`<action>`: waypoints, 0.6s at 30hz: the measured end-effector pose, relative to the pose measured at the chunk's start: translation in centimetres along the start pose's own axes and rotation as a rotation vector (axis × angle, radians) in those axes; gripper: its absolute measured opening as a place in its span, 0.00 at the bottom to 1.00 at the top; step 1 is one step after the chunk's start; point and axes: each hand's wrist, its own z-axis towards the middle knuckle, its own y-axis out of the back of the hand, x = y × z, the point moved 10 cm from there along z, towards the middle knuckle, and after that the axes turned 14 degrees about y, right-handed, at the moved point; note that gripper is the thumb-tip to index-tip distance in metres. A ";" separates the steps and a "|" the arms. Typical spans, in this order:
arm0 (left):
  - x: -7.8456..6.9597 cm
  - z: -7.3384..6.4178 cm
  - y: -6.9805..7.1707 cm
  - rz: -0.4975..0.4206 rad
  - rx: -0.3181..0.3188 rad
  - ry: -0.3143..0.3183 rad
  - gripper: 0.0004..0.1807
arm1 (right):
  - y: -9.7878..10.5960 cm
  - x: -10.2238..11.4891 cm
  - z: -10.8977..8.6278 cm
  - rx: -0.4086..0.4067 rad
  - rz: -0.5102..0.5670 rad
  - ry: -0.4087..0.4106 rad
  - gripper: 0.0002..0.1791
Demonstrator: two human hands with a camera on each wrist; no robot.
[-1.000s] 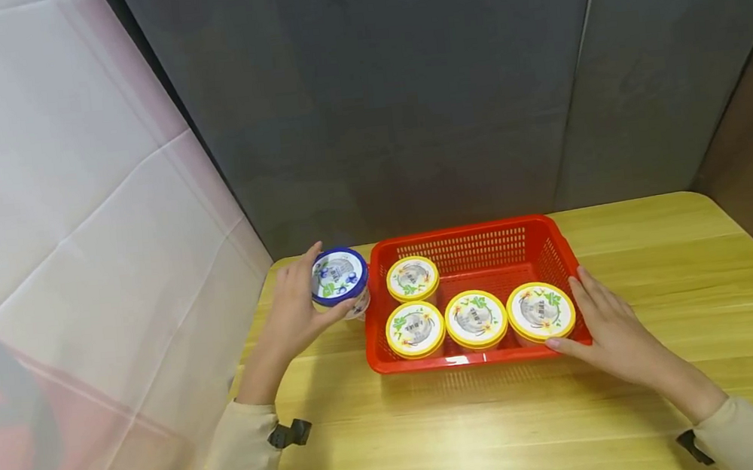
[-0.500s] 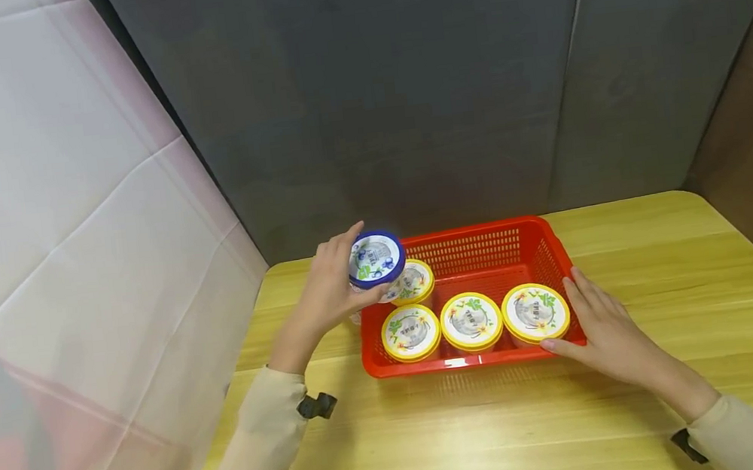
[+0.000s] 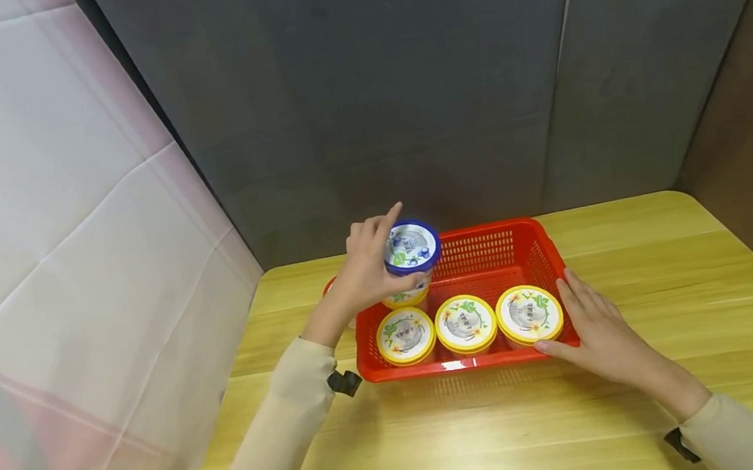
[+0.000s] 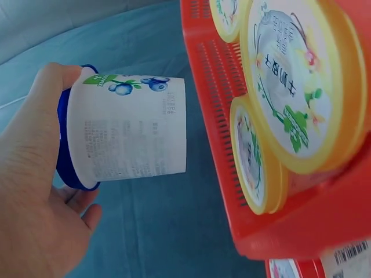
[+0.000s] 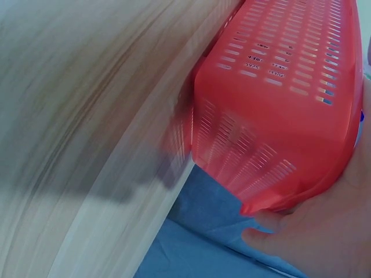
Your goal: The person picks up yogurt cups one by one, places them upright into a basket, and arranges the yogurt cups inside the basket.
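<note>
My left hand point(image 3: 368, 262) grips a paper tub with a blue lid point(image 3: 411, 244) and blueberries printed on its side. In the left wrist view, the tub point(image 4: 130, 127) is held around its lid, off the red basket's wall. From the head view, it overlaps a yellow-lidded tub point(image 3: 404, 298) in the back left of the red plastic basket point(image 3: 480, 361). My right hand point(image 3: 603, 330) rests at the basket's front right corner, fingers along the right rim, thumb over the front rim. In the right wrist view, its fingertips point(image 5: 258, 236) are right at the rim.
Yellow-lidded tubs point(image 3: 405, 336) fill the basket's front row. The basket's back right shows its bare red floor point(image 3: 497, 280). Left of the basket, partly hidden behind my left hand, is a red-lidded tub point(image 4: 295, 269). A grey partition point(image 3: 351, 116) stands behind the wooden table point(image 3: 478, 437).
My left hand has lifted the blue-lidded tub from beside the basket and carried it right, over the basket's back left. My right hand has stayed at the basket's corner.
</note>
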 end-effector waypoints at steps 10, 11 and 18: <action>-2.4 1.9 -1.7 0.070 0.012 -0.097 0.62 | 0.0 0.3 -0.1 -0.011 -0.005 0.002 0.65; -2.5 2.1 -1.9 0.075 0.019 -0.099 0.62 | 0.0 0.3 -0.1 -0.012 -0.004 0.003 0.65; -3.5 3.0 -3.1 0.092 0.061 -0.121 0.61 | -0.1 0.4 -0.1 -0.017 -0.020 0.004 0.65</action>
